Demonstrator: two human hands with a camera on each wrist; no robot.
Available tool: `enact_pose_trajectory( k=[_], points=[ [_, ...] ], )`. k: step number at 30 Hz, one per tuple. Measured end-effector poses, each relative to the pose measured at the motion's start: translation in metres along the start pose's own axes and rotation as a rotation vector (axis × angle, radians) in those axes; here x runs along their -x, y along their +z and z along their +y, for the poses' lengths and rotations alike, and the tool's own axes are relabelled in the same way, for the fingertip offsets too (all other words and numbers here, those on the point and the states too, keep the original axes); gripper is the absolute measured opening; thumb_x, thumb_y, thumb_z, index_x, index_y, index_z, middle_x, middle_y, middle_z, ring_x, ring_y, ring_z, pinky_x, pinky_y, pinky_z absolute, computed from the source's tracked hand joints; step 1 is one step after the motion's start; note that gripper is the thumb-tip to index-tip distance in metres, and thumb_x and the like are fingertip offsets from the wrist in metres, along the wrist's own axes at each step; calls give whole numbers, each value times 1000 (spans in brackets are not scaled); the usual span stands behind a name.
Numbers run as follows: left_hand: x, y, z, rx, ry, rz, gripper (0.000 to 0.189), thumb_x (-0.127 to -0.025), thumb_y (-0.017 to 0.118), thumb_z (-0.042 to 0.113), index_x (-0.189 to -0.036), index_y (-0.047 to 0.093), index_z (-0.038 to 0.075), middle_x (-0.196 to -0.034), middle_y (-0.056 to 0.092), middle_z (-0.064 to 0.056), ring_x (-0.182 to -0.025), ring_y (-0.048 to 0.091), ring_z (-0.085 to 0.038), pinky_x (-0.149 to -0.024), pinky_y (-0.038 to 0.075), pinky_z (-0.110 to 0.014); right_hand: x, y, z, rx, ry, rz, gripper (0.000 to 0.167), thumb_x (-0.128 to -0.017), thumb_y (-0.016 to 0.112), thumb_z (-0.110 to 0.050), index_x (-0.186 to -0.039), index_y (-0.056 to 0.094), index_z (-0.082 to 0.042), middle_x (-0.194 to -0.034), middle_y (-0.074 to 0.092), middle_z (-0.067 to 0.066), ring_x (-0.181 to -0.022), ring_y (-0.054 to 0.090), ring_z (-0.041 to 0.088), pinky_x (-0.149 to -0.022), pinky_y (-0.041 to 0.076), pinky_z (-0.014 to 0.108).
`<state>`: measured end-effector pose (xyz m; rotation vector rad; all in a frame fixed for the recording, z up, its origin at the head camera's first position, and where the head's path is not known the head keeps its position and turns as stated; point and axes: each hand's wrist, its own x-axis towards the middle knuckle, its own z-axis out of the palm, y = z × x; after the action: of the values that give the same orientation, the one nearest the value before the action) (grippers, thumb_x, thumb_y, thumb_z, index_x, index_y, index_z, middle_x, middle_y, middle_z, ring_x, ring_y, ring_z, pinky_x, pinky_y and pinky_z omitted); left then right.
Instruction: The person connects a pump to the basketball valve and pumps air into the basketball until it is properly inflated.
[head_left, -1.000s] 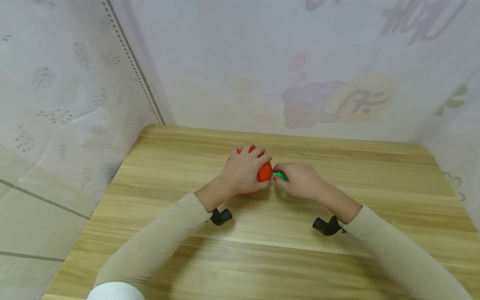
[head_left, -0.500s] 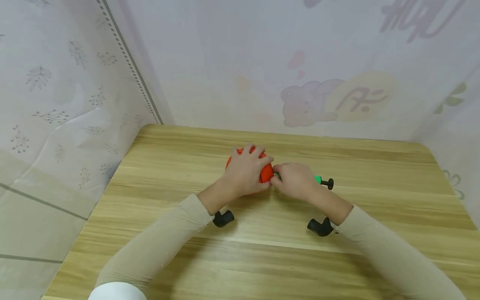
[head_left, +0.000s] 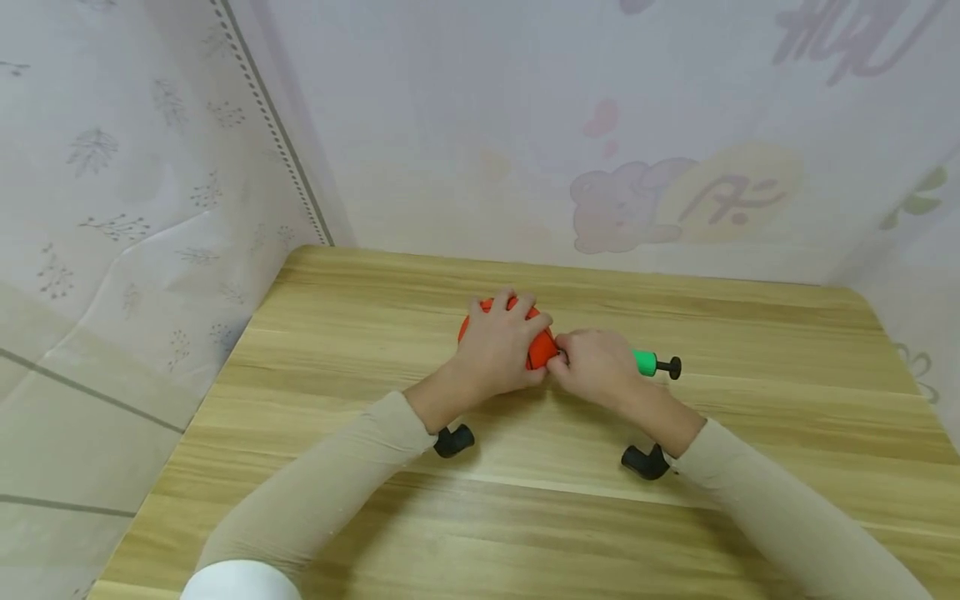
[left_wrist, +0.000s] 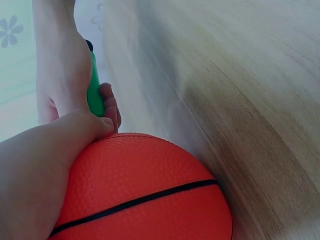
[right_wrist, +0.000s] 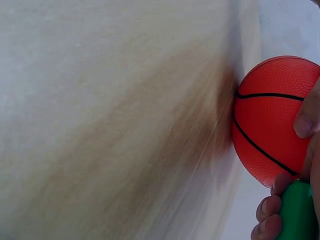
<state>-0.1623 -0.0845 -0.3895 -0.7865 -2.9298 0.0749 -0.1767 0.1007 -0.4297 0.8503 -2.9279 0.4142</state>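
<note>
A small orange-red basketball (head_left: 542, 348) with black lines rests on the wooden table. My left hand (head_left: 497, 346) grips it from above, fingers spread and bent over its curve. Close against the ball's right side, my right hand (head_left: 600, 362) holds a green hand pump (head_left: 644, 362), whose black handle (head_left: 675, 367) sticks out to the right. In the left wrist view the pump's green barrel (left_wrist: 95, 95) runs through the right hand beside the ball. The right wrist view has the green barrel (right_wrist: 297, 212) under the ball (right_wrist: 272, 120); fingers hide where its tip meets the ball.
The wooden tabletop (head_left: 420, 525) extends around both hands. Patterned pale sheets (head_left: 450, 125) hang behind and at the sides. Black angled pieces (head_left: 454, 441) show beneath both wrists.
My right hand has shifted along the pump toward the ball, covering its green front end. The pump's rear barrel and black handle have come into sight. My left hand still holds the ball.
</note>
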Motion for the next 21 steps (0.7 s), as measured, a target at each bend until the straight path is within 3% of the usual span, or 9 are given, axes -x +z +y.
enact_pose_trajectory(
  k=[21],
  points=[
    [0,1,2,-7,14,33,56,-83,71,56,-131,61,28,-137,52,-3,-129,43,-32,-90,46,-59,6,-3,4,7,-1,-14,28,-85,54,-20,-59,44,-19,-55,35,-6,-48,35,13,-45,25,27]
  ],
)
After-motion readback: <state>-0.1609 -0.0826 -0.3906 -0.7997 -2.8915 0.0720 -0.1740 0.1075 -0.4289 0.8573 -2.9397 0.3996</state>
